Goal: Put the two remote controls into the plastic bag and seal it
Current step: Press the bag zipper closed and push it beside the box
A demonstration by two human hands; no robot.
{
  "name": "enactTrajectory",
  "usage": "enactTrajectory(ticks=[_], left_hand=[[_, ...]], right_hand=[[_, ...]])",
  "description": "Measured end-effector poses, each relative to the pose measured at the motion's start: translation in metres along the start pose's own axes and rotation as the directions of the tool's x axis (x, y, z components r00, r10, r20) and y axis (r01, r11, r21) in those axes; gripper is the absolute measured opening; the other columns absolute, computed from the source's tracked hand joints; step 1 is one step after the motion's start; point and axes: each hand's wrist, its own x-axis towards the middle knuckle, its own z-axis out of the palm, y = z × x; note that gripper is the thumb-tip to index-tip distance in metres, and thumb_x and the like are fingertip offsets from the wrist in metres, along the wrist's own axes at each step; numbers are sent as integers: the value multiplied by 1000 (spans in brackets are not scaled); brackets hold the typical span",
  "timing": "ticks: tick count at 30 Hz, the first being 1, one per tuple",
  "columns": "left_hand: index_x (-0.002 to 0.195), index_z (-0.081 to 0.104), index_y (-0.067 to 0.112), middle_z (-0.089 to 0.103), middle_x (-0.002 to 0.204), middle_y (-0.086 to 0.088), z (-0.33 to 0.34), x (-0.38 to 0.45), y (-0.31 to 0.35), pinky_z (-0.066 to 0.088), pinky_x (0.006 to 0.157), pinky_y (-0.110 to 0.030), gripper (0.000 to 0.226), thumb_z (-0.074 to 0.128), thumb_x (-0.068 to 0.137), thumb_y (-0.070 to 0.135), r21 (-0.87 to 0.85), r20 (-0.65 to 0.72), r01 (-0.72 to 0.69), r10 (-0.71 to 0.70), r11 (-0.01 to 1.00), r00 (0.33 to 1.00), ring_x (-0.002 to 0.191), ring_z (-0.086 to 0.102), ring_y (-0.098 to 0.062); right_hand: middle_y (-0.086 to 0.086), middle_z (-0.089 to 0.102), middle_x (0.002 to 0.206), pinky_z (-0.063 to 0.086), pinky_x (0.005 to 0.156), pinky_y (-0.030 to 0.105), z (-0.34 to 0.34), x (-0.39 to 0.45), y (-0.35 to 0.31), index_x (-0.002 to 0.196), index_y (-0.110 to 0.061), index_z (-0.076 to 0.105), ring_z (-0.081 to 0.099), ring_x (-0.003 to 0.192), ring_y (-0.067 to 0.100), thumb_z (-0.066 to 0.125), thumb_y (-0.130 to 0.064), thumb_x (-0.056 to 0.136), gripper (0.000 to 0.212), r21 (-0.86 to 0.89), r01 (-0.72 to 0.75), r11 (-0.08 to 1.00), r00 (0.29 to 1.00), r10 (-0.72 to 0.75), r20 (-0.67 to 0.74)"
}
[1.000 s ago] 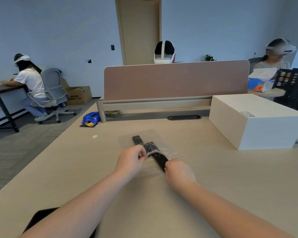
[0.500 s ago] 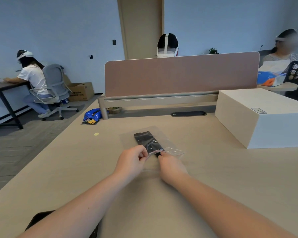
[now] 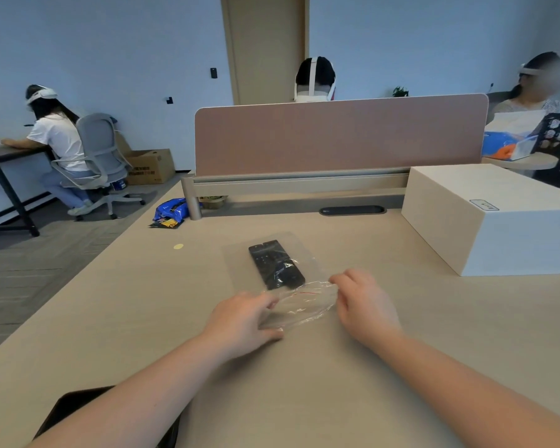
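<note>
Two black remote controls [image 3: 275, 265] lie side by side inside a clear plastic bag [image 3: 299, 305] on the beige desk [image 3: 117, 318]. The bag's mouth, with a thin red seal line, faces me and gapes a little. My left hand [image 3: 243, 321] pinches the left end of the mouth between thumb and fingers. At the right end of the mouth, my right hand [image 3: 364, 303] grips the plastic. Both hands rest low on the desk, about a bag's width apart.
A large white box [image 3: 498, 218] stands on the desk at the right. A pink divider panel [image 3: 340, 137] closes the far edge. A dark flat object [image 3: 68, 412] lies at the near left under my forearm. Other people sit at desks around the room.
The second remote has slid fully into the bag beside the first. My right hand has moved from the bag's middle to the right end of its mouth, spreading the opening.
</note>
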Motion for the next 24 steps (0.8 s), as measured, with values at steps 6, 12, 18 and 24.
enactTrajectory(ticks=[6, 12, 18, 24], left_hand=[[129, 37, 33, 60, 121, 2, 3, 0, -8, 48, 81, -37, 44, 46, 87, 22, 285, 27, -135, 133, 949, 991, 113, 54, -26], [60, 55, 20, 63, 54, 6, 14, -1, -31, 44, 32, -22, 26, 80, 54, 25, 537, -50, -246, 322, 807, 946, 47, 62, -18], [52, 54, 21, 60, 48, 7, 9, -2, -41, 39, 29, -19, 32, 85, 45, 24, 597, -63, -229, 329, 769, 942, 41, 57, -16], [51, 57, 21, 58, 48, 8, 13, -5, -34, 29, 28, -18, 29, 85, 45, 28, 586, -156, -175, 322, 791, 934, 39, 56, -13]], right_hand=[[-1, 46, 130, 51, 80, 34, 4, 4, 22, 134, -33, 41, 44, 122, 23, 40, 2, 85, 60, -141, -28, 990, 931, 77, 357], [4, 59, 106, 42, 63, 28, 10, 7, 26, 98, -16, 61, 54, 106, 26, 47, -5, 85, 22, -242, 73, 968, 949, 7, 315], [0, 65, 105, 45, 67, 30, -1, 7, 27, 96, -16, 64, 56, 107, 24, 46, -13, 91, 19, -337, 142, 931, 956, -40, 292], [-5, 66, 113, 45, 85, 32, 1, 6, 14, 107, -19, 62, 54, 114, 22, 50, -14, 86, 25, -279, 250, 927, 955, -188, 229]])
